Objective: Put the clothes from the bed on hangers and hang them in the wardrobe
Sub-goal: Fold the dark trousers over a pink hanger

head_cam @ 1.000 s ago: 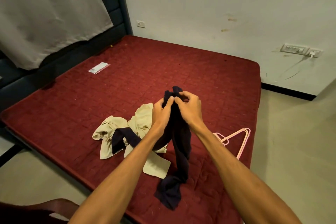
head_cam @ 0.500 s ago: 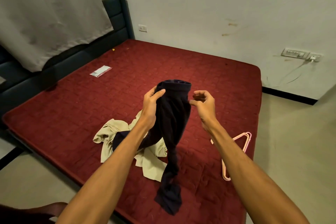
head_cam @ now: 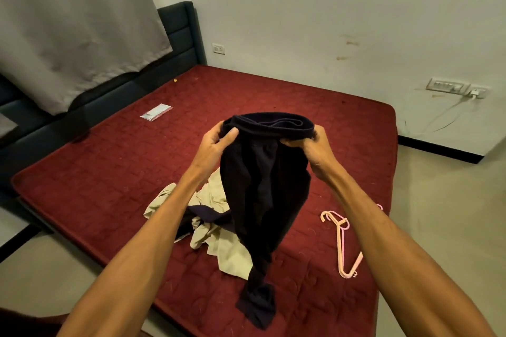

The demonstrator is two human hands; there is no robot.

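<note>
Both hands, left hand (head_cam: 216,142) & right hand (head_cam: 309,145), closed on waistband of dark trousers (head_cam: 262,186), legs trailing below onto bed (head_cam: 109,172). Beige clothes (head_cam: 219,243) under our left wrist, pink hangers (head_cam: 343,243) below right; nothing hung yet, wardrobe unseen.

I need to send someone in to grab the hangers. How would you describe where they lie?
Start at the red mattress and go to its near right side, toward the floor. The pink hangers lie flat there, right of the beige cloth; they are the only thin, pale pink frame.
</note>
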